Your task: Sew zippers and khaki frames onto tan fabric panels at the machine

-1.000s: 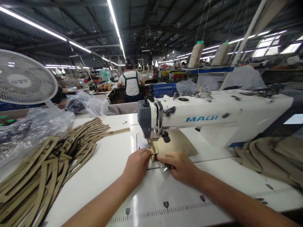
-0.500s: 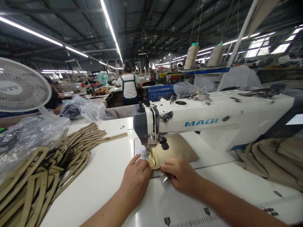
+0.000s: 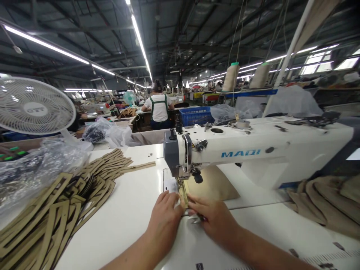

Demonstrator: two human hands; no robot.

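Observation:
Under the needle of the white sewing machine (image 3: 242, 150) lies a khaki zipper piece (image 3: 183, 194), the zipper teeth running along it. My left hand (image 3: 166, 215) is closed at its left edge, thumb and fingertips pressing it down by the needle plate. My right hand (image 3: 215, 215) reaches its fingertips to the right edge. Tucked in that hand is a small metal tool, apparently thread snips (image 3: 196, 218), blurred and mostly covered by the fingers. A larger khaki fabric panel (image 3: 213, 183) lies flat beneath the machine arm.
A pile of khaki zipper strips and frames (image 3: 62, 206) covers the table's left side. Folded brown fabric (image 3: 323, 202) lies at right. A white fan (image 3: 36, 107) and plastic bags (image 3: 36, 172) stand at left. Ahead, a person (image 3: 159, 107) sits near a blue crate (image 3: 194, 115).
The view has shifted, so the scene sits slightly lower and further right. My right fingertips have come in against the zipper piece, and the metal tool has turned flatter. My left hand stays beside it.

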